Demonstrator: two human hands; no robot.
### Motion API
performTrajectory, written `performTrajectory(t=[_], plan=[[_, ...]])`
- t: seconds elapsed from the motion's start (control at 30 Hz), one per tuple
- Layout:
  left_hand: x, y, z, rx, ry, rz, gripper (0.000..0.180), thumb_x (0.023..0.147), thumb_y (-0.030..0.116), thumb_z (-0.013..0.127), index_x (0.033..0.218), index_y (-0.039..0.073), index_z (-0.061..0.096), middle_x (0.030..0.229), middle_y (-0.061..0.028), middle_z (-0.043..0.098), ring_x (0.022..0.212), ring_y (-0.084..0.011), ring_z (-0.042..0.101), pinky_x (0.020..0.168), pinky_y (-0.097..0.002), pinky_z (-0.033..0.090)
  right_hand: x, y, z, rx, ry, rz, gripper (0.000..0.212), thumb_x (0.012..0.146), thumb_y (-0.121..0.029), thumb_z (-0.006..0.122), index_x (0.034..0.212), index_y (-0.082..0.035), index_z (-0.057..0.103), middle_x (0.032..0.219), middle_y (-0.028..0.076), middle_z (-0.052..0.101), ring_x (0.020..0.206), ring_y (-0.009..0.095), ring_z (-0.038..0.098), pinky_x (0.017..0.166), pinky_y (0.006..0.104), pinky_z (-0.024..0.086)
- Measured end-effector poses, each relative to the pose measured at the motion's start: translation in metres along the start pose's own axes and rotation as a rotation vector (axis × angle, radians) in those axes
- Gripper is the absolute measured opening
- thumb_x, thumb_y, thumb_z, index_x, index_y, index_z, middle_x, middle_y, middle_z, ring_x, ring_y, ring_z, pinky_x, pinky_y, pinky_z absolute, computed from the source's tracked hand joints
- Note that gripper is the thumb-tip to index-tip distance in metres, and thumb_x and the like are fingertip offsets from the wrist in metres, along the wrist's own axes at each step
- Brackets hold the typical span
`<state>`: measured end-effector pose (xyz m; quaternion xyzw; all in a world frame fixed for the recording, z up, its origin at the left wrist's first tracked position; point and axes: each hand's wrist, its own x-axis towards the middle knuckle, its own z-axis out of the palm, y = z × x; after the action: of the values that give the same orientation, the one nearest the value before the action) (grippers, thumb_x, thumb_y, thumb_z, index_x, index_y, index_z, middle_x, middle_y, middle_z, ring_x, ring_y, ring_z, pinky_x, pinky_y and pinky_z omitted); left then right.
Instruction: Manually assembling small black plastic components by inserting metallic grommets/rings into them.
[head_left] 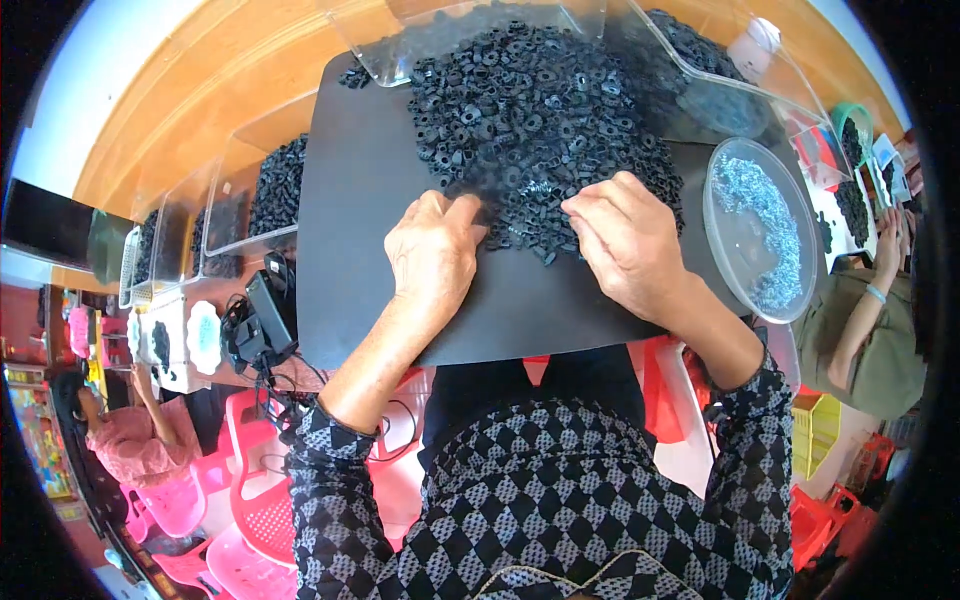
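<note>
A large heap of small black plastic parts [530, 110] spreads over a dark mat [350, 220] in front of me. At the heap's near left edge, my left hand [435, 245] is closed, its fingertips partly lost among the black parts. My right hand [630, 240] is pinched at the near right edge of the heap. Whatever either hand holds is too small or hidden to make out. Between the hands, a few small shiny metal pieces [538, 188] lie on the black parts. Right of my right hand, a round clear tray [715, 215] holds many small silvery pieces.
Clear plastic bins [250, 240] of black parts stand at the left, with a black power adapter [272, 308] and cables nearby. Another clear bin [690, 65] leans at the back right. One person [150, 435] sits at far left, another [860, 340] at far right. Pink chairs [255, 480] stand lower left.
</note>
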<state>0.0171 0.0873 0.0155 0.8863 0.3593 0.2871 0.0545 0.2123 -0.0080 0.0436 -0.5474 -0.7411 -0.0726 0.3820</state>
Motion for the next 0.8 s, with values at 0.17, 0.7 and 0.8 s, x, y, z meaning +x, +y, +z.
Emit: performTrajectory(t=[0.17,0.7,0.8], plan=[[0.000,0.000,-0.005,-0.147,-0.002,-0.017,0.025,0.068,0.002,0.069,0.093,0.008,0.067,0.071,-0.0062,0.056,0.069,-0.0211,0.058,0.062,-0.0317,0.047,-0.007,0.004,0.003,0.025,0.007,-0.018,0.021,0.066,0.002,0.065,0.086,0.000,0.061,0.081,0.010,0.058,0.075,0.026,0.055,0.063,0.0345,0.047],[0.008,-0.009,-0.007,-0.077,-0.108,0.107,0.027,0.064,0.000,0.069,0.089,0.008,0.068,0.080,-0.0088,0.059,0.079,-0.0261,0.061,0.070,-0.0352,0.049,-0.009,-0.007,0.010,0.129,-0.032,0.009,0.017,0.069,0.006,0.067,0.085,0.003,0.063,0.080,0.013,0.061,0.071,0.027,0.058,0.060,0.0338,0.047],[0.003,-0.005,-0.013,-0.184,-0.052,0.111,0.025,0.066,0.000,0.070,0.090,0.006,0.067,0.082,-0.0081,0.061,0.076,-0.0221,0.061,0.068,-0.0312,0.049,-0.010,-0.007,0.011,0.137,-0.016,0.007,0.016,0.070,0.007,0.066,0.085,0.003,0.063,0.080,0.013,0.062,0.070,0.027,0.058,0.060,0.0339,0.047]])
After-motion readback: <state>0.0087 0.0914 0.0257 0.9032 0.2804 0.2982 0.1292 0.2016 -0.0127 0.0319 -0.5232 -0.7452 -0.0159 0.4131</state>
